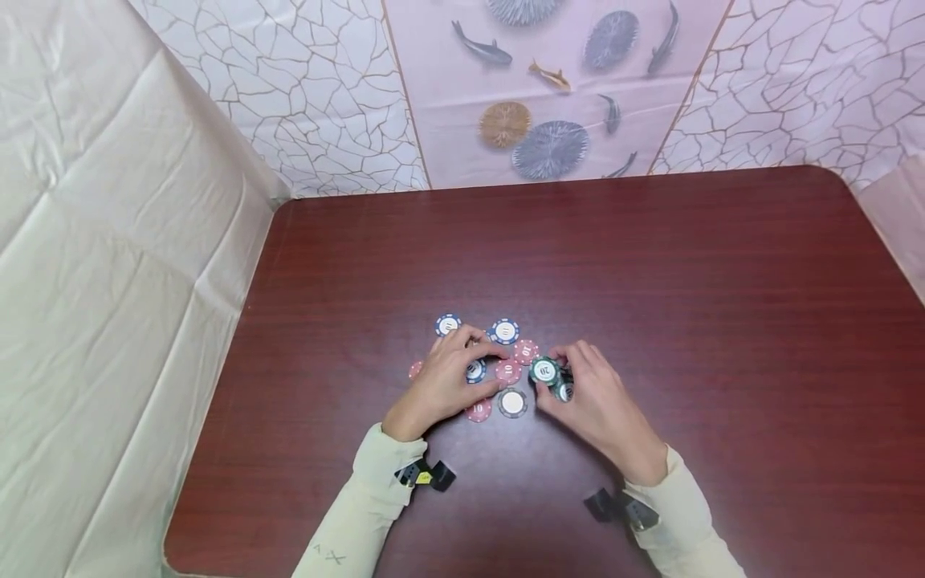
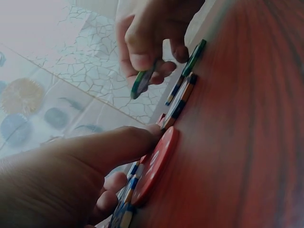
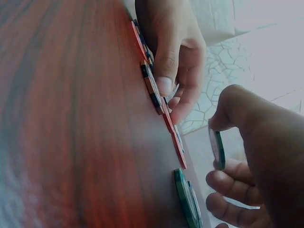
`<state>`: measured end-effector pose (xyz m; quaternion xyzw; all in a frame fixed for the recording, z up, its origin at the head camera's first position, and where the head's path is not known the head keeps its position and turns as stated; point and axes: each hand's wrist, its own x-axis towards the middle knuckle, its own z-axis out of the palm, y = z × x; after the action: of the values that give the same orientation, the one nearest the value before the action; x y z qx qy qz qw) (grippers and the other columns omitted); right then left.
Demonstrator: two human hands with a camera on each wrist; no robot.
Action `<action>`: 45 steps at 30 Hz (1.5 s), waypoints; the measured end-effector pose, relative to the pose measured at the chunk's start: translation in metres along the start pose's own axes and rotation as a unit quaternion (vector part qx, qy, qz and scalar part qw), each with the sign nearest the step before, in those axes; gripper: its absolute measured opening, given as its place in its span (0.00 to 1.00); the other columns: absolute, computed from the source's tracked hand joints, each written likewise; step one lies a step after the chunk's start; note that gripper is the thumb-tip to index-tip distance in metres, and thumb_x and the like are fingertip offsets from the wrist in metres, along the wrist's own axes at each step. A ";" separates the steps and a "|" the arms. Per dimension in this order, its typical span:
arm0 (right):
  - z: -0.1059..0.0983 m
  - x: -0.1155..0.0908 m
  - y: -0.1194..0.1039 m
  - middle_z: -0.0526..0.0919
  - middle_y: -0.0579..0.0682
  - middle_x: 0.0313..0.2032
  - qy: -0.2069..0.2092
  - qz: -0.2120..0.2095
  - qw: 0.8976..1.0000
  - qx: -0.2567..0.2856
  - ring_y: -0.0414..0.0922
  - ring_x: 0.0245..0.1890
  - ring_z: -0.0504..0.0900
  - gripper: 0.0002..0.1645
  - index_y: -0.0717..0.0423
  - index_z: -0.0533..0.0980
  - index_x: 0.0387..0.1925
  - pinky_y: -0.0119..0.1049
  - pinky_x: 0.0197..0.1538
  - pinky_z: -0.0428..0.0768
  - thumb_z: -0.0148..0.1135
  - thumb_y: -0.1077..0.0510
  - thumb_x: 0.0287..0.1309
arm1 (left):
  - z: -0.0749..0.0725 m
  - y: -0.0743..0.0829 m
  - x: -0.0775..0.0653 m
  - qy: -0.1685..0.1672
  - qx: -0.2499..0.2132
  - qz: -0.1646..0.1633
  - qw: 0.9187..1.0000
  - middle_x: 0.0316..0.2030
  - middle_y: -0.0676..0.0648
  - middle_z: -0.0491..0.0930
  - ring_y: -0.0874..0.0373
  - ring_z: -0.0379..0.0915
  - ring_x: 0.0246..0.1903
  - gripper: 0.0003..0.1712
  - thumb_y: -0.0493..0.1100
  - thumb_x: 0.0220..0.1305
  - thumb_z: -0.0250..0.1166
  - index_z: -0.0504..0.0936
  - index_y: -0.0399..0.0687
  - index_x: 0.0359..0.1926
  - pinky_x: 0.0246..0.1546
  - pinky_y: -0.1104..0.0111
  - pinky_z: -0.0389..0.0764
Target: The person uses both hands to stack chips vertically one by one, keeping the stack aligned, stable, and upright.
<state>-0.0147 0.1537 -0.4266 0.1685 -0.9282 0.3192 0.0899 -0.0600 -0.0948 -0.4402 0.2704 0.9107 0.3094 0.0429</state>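
Between thumb and fingers, my right hand [image 1: 596, 393] pinches a green poker chip [image 1: 545, 370] marked 20, raised off the table in both wrist views. Under that hand lie more green chips [image 3: 186, 197], partly covered by it in the head view. My left hand [image 1: 448, 373] bends over the spread of chips, its thumb and index finger at opposite edges of a red poker chip [image 1: 508, 371] marked 10. Another red chip [image 1: 526, 352] lies just beyond it, and a dark-rimmed chip [image 1: 512, 403] just nearer. A blue chip [image 1: 475, 371] shows under the left palm, partly hidden.
Blue chips [image 1: 448, 323] lie beyond the left hand, one pair [image 1: 504, 331] overlapping. A red chip [image 1: 478, 411] sits near the left thumb, and another [image 1: 415, 369] peeks out at the left. The dark red wooden table [image 1: 686, 265] meets patterned cloth [image 1: 325, 96] at the back.
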 end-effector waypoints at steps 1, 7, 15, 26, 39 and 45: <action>0.000 0.001 -0.001 0.82 0.53 0.40 0.000 -0.004 1.000 0.003 0.50 0.41 0.77 0.25 0.66 0.80 0.49 0.47 0.44 0.80 0.75 0.58 0.51 | 0.000 0.000 0.000 0.000 0.004 0.002 1.000 0.51 0.54 0.77 0.56 0.72 0.56 0.21 0.52 0.63 0.77 0.88 0.64 0.57 0.58 0.56 0.69; -0.001 0.005 -0.004 0.86 0.56 0.46 -0.029 -0.035 0.999 -0.021 0.53 0.45 0.77 0.26 0.65 0.82 0.52 0.49 0.49 0.77 0.76 0.55 0.54 | 0.001 0.000 0.002 0.005 0.019 0.030 0.999 0.48 0.57 0.82 0.57 0.73 0.51 0.22 0.52 0.65 0.75 0.88 0.63 0.60 0.52 0.58 0.67; 0.002 0.016 -0.010 0.85 0.54 0.47 -0.070 -0.074 0.992 -0.071 0.53 0.46 0.75 0.26 0.61 0.83 0.52 0.51 0.48 0.74 0.75 0.51 0.56 | 0.001 -0.002 -0.002 0.011 0.004 0.042 0.999 0.51 0.58 0.86 0.60 0.75 0.50 0.24 0.52 0.67 0.75 0.86 0.61 0.63 0.51 0.59 0.66; 0.015 0.029 -0.010 0.84 0.52 0.51 -0.095 -0.088 0.990 -0.061 0.53 0.51 0.76 0.26 0.57 0.83 0.57 0.55 0.53 0.75 0.75 0.50 0.59 | 0.000 -0.006 -0.002 0.014 -0.010 0.032 0.999 0.48 0.59 0.87 0.59 0.76 0.50 0.29 0.51 0.61 0.79 0.85 0.54 0.63 0.57 0.56 0.67; 0.012 0.025 -0.005 0.84 0.54 0.56 -0.089 -0.073 0.992 -0.048 0.55 0.53 0.76 0.27 0.56 0.84 0.58 0.53 0.48 0.70 0.77 0.49 0.60 | 0.003 -0.002 0.002 0.009 -0.001 0.036 0.999 0.52 0.57 0.86 0.59 0.75 0.52 0.30 0.56 0.62 0.78 0.84 0.58 0.64 0.55 0.57 0.68; 0.013 0.024 -0.002 0.85 0.54 0.53 -0.052 -0.078 0.995 0.017 0.54 0.50 0.76 0.24 0.58 0.84 0.57 0.52 0.51 0.72 0.77 0.56 0.59 | 0.002 -0.003 0.000 0.008 0.019 0.037 0.999 0.51 0.56 0.85 0.58 0.76 0.51 0.30 0.56 0.62 0.78 0.84 0.58 0.64 0.54 0.57 0.68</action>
<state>-0.0366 0.1378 -0.4294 0.2578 -0.9101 0.3183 0.0634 -0.0606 -0.0957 -0.4437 0.3020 0.9062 0.2955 0.0193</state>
